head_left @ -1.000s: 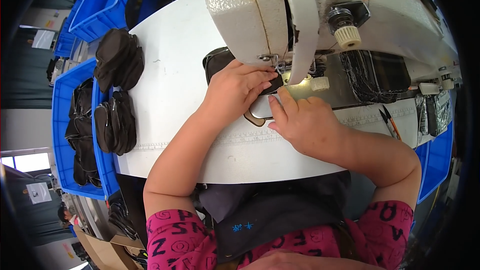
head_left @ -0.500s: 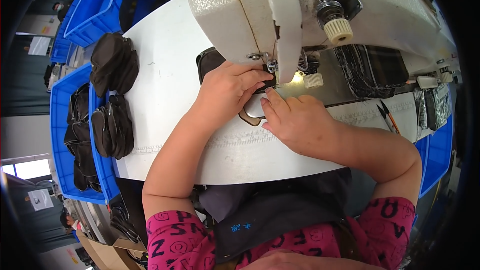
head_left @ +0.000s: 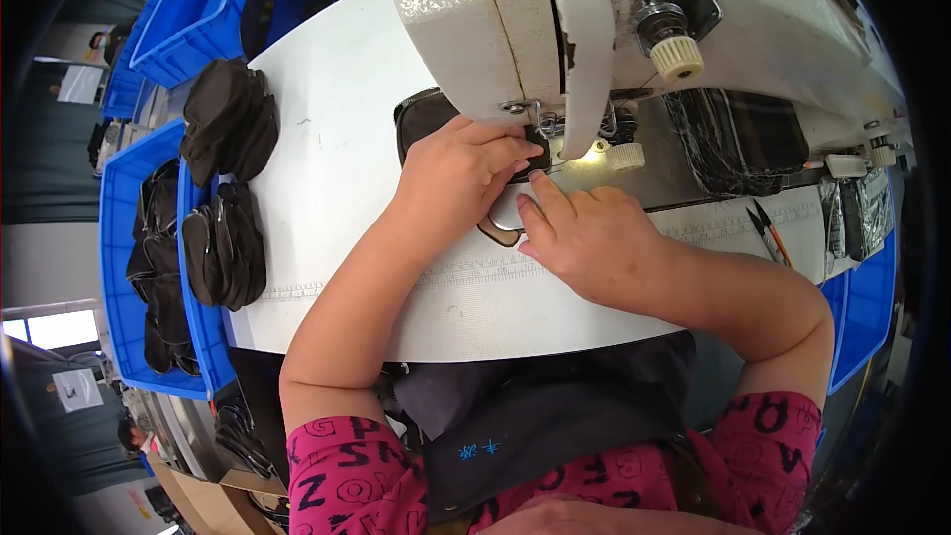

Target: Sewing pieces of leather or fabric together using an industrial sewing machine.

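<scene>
Beneath the white sewing machine head (head_left: 475, 30) lies a black fabric piece (head_left: 426, 119) with a rounded, piped edge. My left hand (head_left: 451, 178) presses on it, fingers drawn together beside the presser foot (head_left: 553, 127). From the right, my right hand (head_left: 594, 238) reaches in with its index fingertip at the piece's near edge. Its thumb is bent below, and its other fingers are curled. A curved brown-edged strip (head_left: 503, 236) shows between the hands. My fingers hide much of the fabric, and what lies under them cannot be made out.
Stacked black fabric pieces (head_left: 738, 139) lie right of the needle, under the machine arm. Scissors-like pointed tools (head_left: 768, 233) rest near a ruler strip (head_left: 456, 272). Black pouches (head_left: 228, 124) stand at the table's left edge, by a blue bin (head_left: 114, 248) holding more.
The machine and table have shifted slightly right in the picture. Both hands keep nearly the same grip on the fabric by the presser foot.
</scene>
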